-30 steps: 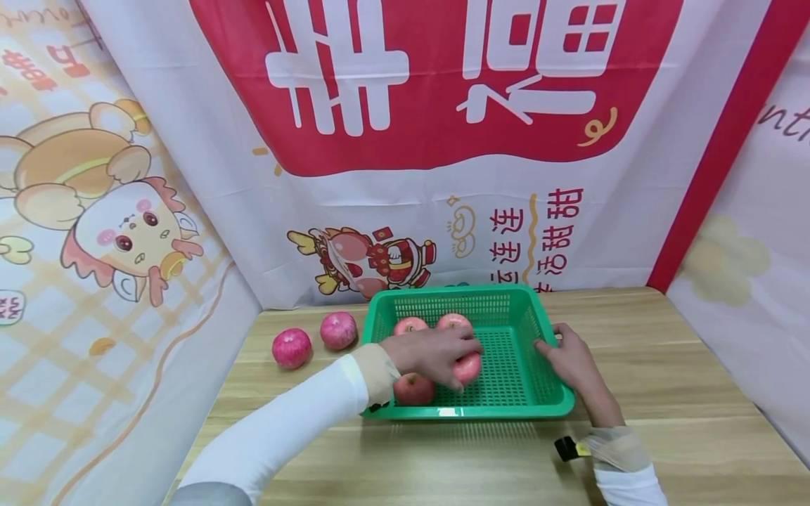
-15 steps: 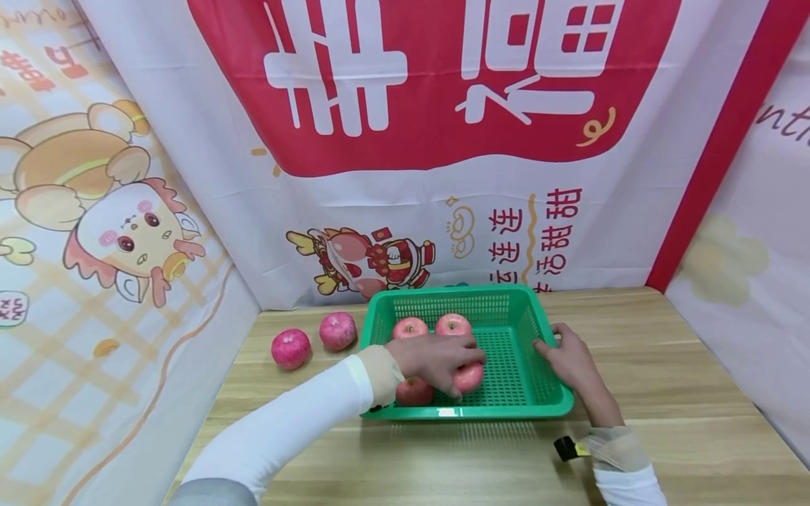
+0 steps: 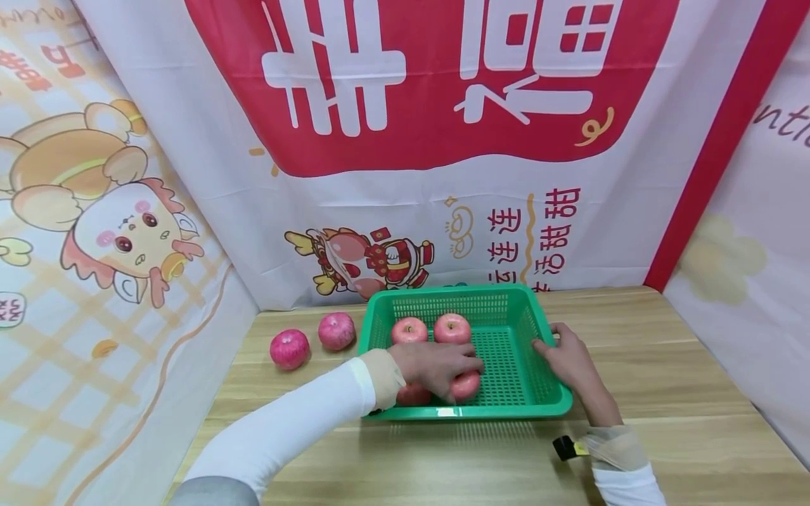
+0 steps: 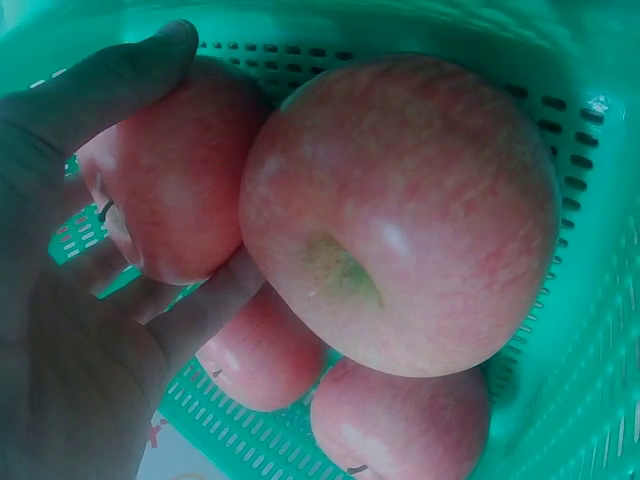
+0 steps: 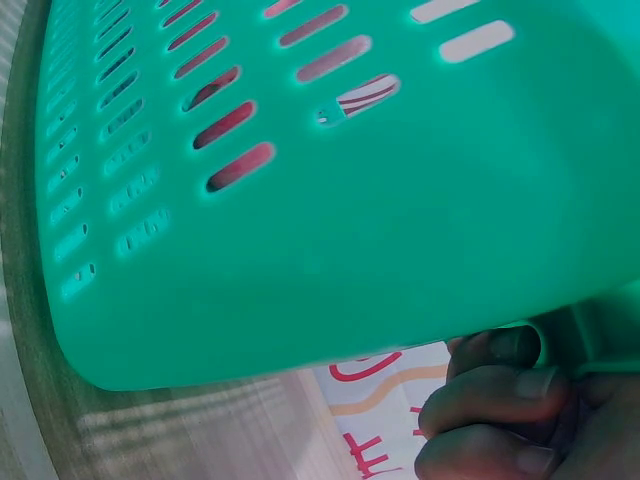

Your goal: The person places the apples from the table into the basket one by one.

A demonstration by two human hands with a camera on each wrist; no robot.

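In the head view, my left hand (image 3: 436, 367) reaches into a green plastic basket (image 3: 506, 412) and holds a red apple (image 3: 467, 386) near the basket's front side. The left wrist view shows the thumb on one side of that apple (image 4: 185, 175) and fingers round its other side. Close beside it sits a large apple (image 4: 400, 215). Two apples (image 3: 452, 328) lie toward the back of the basket; another apple (image 3: 414, 395) is partly hidden under my left wrist. My right hand (image 3: 571, 360) grips the basket's right rim, its fingers curled at the edge in the right wrist view.
Two deep-pink, streaked round fruits (image 3: 290, 349) lie on the wooden table (image 3: 443, 467) left of the basket. A printed cloth (image 3: 607, 232) hangs behind the table. A small black device (image 3: 563, 448) is strapped at my right wrist.
My left hand has shifted slightly toward the front of the basket with the apple, uncovering more of the back apples. The right hand has stayed on the rim.
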